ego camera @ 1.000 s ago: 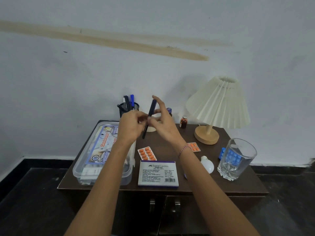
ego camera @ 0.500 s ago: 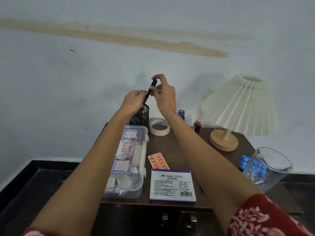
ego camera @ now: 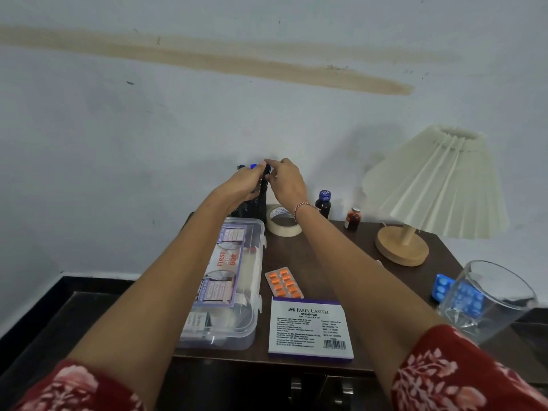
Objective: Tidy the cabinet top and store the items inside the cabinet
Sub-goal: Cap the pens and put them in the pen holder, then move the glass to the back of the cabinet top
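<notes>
Fingers point(ego camera: 273, 164) of the right hand point(ego camera: 287, 181) pinch the dark pen point(ego camera: 264, 181) above the pen holder point(ego camera: 252, 208) — the left hand point(ego camera: 243, 185) curls alongside, grip unclear.

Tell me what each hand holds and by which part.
The right hand pinches the dark pen near its top end. The left hand curls around the pen holder at its upper part; its exact grip is hidden.

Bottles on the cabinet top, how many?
2. A dark blue-capped bottle stands at the back, right of the tape roll; a smaller brown bottle stands between it and the lamp base. The right arm may hide others.
</notes>
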`<act>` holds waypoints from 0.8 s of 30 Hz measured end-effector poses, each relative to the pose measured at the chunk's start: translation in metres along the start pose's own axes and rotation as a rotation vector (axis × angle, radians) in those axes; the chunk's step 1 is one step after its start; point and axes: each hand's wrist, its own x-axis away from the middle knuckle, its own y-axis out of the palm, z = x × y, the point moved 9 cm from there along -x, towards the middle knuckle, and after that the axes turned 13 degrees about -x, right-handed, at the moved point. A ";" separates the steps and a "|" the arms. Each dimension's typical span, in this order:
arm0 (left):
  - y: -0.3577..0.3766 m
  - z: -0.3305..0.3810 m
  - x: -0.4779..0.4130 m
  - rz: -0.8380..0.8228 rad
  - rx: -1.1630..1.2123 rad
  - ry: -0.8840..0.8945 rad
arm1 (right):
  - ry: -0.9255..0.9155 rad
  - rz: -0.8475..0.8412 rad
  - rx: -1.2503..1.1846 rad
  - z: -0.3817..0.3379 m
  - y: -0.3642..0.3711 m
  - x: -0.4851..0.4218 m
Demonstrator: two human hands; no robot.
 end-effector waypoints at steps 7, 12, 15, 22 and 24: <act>0.000 -0.003 0.001 0.063 -0.038 -0.017 | -0.007 -0.087 0.111 -0.003 0.000 0.006; 0.000 0.001 0.016 0.085 -0.115 -0.016 | -0.004 -0.073 0.042 -0.015 -0.019 0.022; 0.003 0.007 0.029 0.086 -0.118 -0.007 | 0.004 -0.043 -0.006 -0.021 -0.034 0.038; 0.022 0.022 0.063 0.054 -0.119 0.043 | 0.038 -0.003 -0.041 -0.018 -0.072 0.088; 0.030 0.027 0.073 0.043 -0.124 0.061 | 0.061 -0.003 -0.050 -0.013 -0.081 0.102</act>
